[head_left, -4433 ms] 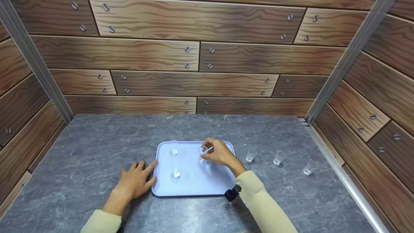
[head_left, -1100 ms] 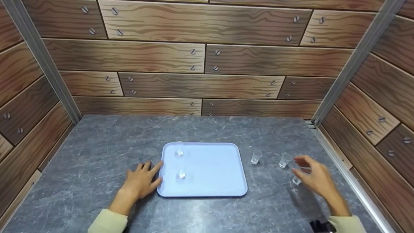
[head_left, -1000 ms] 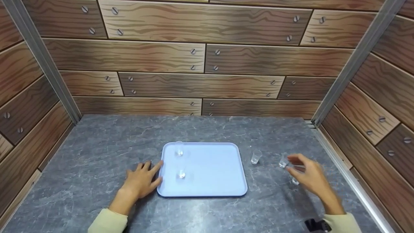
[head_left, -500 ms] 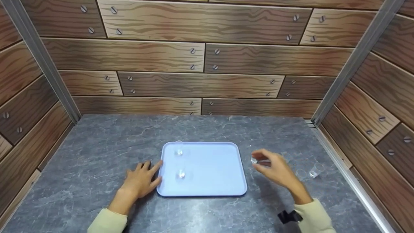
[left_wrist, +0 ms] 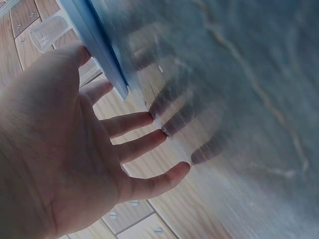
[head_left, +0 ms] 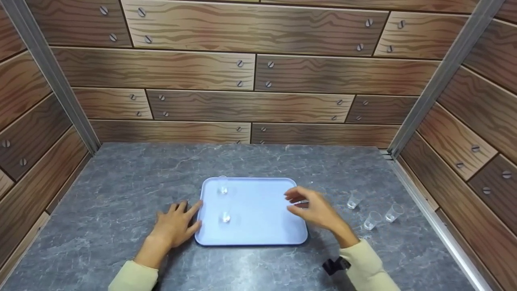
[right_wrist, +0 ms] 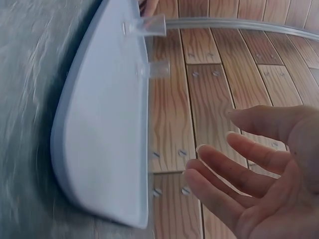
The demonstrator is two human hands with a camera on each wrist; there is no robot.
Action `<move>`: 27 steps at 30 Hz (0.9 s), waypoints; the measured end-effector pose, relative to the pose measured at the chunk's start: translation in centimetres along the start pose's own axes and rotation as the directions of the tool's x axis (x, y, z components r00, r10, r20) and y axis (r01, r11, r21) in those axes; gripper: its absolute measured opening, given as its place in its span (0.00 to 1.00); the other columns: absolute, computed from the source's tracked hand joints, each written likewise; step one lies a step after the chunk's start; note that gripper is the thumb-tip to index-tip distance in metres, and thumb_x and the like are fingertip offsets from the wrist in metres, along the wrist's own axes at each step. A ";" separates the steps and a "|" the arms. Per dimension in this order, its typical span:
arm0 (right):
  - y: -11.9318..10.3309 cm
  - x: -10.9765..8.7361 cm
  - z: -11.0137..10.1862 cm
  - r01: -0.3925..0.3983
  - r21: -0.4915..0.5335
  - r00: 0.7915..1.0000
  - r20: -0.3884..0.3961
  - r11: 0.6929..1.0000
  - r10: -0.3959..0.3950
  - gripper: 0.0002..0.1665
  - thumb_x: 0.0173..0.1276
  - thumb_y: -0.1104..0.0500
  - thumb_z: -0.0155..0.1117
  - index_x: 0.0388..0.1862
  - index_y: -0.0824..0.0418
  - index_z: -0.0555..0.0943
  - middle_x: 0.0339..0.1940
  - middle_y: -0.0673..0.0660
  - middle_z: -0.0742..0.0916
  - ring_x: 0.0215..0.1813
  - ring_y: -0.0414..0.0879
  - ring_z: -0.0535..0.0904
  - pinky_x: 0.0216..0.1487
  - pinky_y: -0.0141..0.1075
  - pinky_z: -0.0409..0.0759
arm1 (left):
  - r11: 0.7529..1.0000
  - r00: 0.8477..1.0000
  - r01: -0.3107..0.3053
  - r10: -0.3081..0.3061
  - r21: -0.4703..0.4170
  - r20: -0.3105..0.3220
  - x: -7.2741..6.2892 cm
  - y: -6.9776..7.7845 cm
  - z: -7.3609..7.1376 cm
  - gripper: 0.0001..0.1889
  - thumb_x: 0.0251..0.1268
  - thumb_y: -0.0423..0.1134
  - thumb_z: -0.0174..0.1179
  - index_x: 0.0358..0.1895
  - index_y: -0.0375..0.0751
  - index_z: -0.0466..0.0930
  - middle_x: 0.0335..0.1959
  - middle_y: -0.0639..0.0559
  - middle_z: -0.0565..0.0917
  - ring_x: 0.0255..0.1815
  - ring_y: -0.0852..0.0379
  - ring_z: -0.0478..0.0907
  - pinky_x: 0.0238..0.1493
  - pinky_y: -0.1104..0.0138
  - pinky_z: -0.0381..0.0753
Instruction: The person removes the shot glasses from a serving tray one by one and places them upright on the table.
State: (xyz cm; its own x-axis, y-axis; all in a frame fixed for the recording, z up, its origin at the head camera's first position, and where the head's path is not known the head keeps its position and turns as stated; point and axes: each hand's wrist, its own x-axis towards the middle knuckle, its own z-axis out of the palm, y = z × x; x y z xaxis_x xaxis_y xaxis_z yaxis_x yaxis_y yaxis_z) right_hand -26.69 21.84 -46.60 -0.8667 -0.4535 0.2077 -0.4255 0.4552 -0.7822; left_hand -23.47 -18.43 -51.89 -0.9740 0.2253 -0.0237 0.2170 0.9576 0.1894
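Observation:
Two clear shot glasses stand on a light blue tray: one at its back left, the other nearer its front left. To the right, on the table, three more stand: a shot glass, another glass and a third glass. My left hand has spread fingers, with thumb and index finger touching the tray's left rim. Over the tray's right rim hovers my right hand, fingers loosely bent. Nothing shows between them in the right wrist view. Whatever lies behind this hand is hidden.
The grey marbled table is closed in by wood-patterned walls at the back and both sides. A metal rail runs along its right edge.
My right hand has carried a shot glass off the tray to the table's right, released it, and come back left over the tray's rim. The glass nearest the tray is no longer visible.

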 end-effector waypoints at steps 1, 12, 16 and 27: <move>-0.1 0.3 0.4 -0.002 0.008 1.000 0.008 1.000 0.002 0.17 0.69 0.64 0.70 0.55 0.67 0.82 0.53 0.72 0.87 0.56 0.69 0.84 0.60 0.57 0.83 | 1.000 1.000 0.001 -0.001 0.000 0.006 0.0 0.0 0.0 0.31 0.78 0.56 0.53 0.79 0.54 0.64 0.72 0.32 0.72 0.71 0.30 0.70 0.58 0.23 0.68; -0.5 3.3 4.6 0.023 0.084 0.997 0.077 0.996 -0.030 0.19 0.68 0.64 0.71 0.55 0.71 0.81 0.51 0.70 0.88 0.53 0.65 0.87 0.58 0.50 0.86 | 1.000 1.000 0.003 -0.003 -0.011 0.009 0.1 -0.1 0.2 0.31 0.78 0.56 0.53 0.79 0.55 0.64 0.72 0.32 0.72 0.71 0.30 0.70 0.59 0.23 0.67; -0.9 4.4 5.9 0.021 0.101 0.993 0.110 0.995 -0.032 0.18 0.68 0.64 0.71 0.55 0.69 0.82 0.51 0.70 0.88 0.54 0.63 0.87 0.58 0.52 0.85 | 1.000 1.000 0.004 -0.004 -0.017 0.008 0.2 -0.1 0.3 0.31 0.78 0.56 0.53 0.79 0.55 0.64 0.72 0.32 0.72 0.71 0.30 0.70 0.59 0.23 0.67; -1.9 6.7 8.5 -0.002 0.134 0.974 0.227 0.991 -0.029 0.23 0.69 0.64 0.70 0.60 0.70 0.80 0.56 0.70 0.87 0.57 0.61 0.87 0.60 0.54 0.84 | 1.000 1.000 0.000 0.000 -0.012 0.004 0.0 -0.1 0.0 0.31 0.77 0.56 0.54 0.79 0.54 0.65 0.72 0.32 0.72 0.71 0.30 0.70 0.58 0.22 0.68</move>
State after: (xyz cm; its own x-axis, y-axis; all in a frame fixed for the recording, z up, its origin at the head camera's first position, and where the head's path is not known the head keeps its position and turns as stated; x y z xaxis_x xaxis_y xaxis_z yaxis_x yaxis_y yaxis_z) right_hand -29.47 11.40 -48.72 -0.7726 -0.6283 0.0916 -0.3851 0.3489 -0.8544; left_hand -23.49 -18.48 -51.93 -0.9738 0.2258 -0.0281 0.2158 0.9555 0.2009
